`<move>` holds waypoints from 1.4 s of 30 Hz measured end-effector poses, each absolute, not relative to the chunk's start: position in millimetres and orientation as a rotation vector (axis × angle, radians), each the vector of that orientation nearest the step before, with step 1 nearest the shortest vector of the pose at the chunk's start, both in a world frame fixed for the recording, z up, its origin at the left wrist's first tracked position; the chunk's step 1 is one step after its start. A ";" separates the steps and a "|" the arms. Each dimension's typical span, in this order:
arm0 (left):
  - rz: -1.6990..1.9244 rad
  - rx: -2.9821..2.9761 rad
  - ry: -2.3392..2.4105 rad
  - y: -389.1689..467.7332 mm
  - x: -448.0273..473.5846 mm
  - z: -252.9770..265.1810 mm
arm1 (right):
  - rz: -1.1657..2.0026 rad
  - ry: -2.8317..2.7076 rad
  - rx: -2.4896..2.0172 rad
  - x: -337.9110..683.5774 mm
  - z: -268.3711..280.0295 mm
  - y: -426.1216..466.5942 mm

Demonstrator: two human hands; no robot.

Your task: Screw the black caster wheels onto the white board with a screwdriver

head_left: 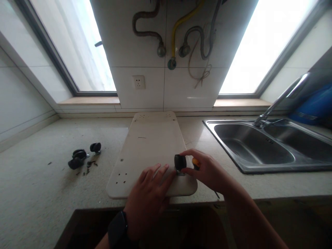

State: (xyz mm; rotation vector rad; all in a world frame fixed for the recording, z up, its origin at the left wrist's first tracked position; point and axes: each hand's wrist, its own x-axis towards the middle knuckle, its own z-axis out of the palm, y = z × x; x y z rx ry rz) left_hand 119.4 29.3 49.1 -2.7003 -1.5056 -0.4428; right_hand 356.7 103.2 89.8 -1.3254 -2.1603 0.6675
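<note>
A white board point(153, 145) with rounded corners lies flat on the counter, with small holes near its corners. At its near right corner stands a black caster wheel point(180, 162) on a metal plate. My right hand point(207, 169) grips this caster between thumb and fingers. My left hand point(150, 192) rests on the board's near edge, fingers spread, with the index fingertip close to the caster's plate. A yellow and black handle point(196, 163), probably a screwdriver's, shows beside my right fingers; my hand hides part of it. A thin dark shaft point(217, 194) emerges below my wrist.
Left of the board, several black casters point(77, 158) lie on the counter beside a scatter of small screws point(89, 166). A double steel sink point(233, 168) with a faucet point(277, 100) is at the right. Pipes and a socket point(139, 82) are on the tiled wall.
</note>
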 end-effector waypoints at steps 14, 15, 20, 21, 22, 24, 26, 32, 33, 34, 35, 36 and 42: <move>-0.446 -2.710 -1.505 29.7 117.6 49.3 | 0.654 -2.160 -1.358 356.3 92.7 102.6; -0.446 -2.710 -1.508 29.7 117.6 49.4 | 0.655 -2.160 -1.360 356.2 92.8 102.5; -0.444 -2.720 -1.517 29.2 118.1 49.5 | 0.652 -2.151 -1.372 355.6 92.4 102.1; -0.446 -2.720 -1.516 29.1 118.2 49.4 | 0.650 -2.150 -1.372 355.6 92.2 101.9; -0.447 -2.719 -1.514 29.1 118.3 49.3 | 0.648 -2.150 -1.372 355.7 92.2 101.8; -0.452 -2.717 -1.508 29.0 118.4 48.8 | 0.642 -2.151 -1.372 356.0 92.1 101.6; -0.459 -2.716 -1.506 29.0 118.2 48.2 | 0.635 -2.155 -1.372 356.4 92.0 101.6; -0.467 -2.711 -1.507 29.0 117.3 47.4 | 0.608 -2.170 -1.390 357.1 91.4 101.9; -0.465 -2.710 -1.504 28.9 117.3 47.7 | 0.606 -2.170 -1.390 357.1 91.4 101.9; -0.463 -2.707 -1.503 28.7 117.4 47.9 | 0.608 -2.168 -1.391 357.1 91.4 102.0; -0.460 -2.705 -1.503 28.5 117.5 48.2 | 0.612 -2.166 -1.392 356.9 91.5 102.0; -0.458 -2.703 -1.503 28.4 117.6 48.3 | 0.617 -2.164 -1.393 356.7 91.7 101.9; -0.464 -2.695 -1.503 29.9 118.0 47.7 | 0.626 -2.148 -1.399 355.6 92.0 100.9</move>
